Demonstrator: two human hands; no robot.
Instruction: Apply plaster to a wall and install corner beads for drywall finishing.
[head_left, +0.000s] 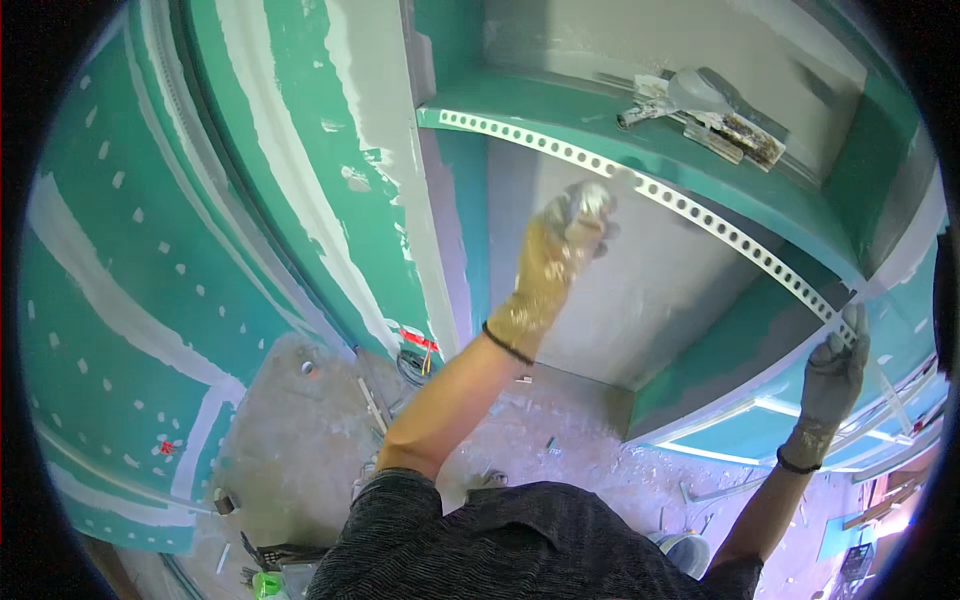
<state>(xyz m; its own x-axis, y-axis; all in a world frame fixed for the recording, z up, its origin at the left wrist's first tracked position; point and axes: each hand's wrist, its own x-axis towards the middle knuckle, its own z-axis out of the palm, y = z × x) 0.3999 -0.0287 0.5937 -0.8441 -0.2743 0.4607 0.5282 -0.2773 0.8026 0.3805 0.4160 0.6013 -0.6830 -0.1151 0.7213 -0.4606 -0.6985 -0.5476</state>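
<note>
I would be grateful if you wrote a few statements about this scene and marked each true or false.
1. The left hand and the right hand are both gloved. True.
2. The right hand is at the left end of the strip. False: it is at the right end.
3. The strip has a row of holes along it. True.
4. The shelf above the strip is bare. False: tools lie on it.
5. The shirt is bright white. False: it is dark.
6. A black band circles the left wrist. True.
</note>
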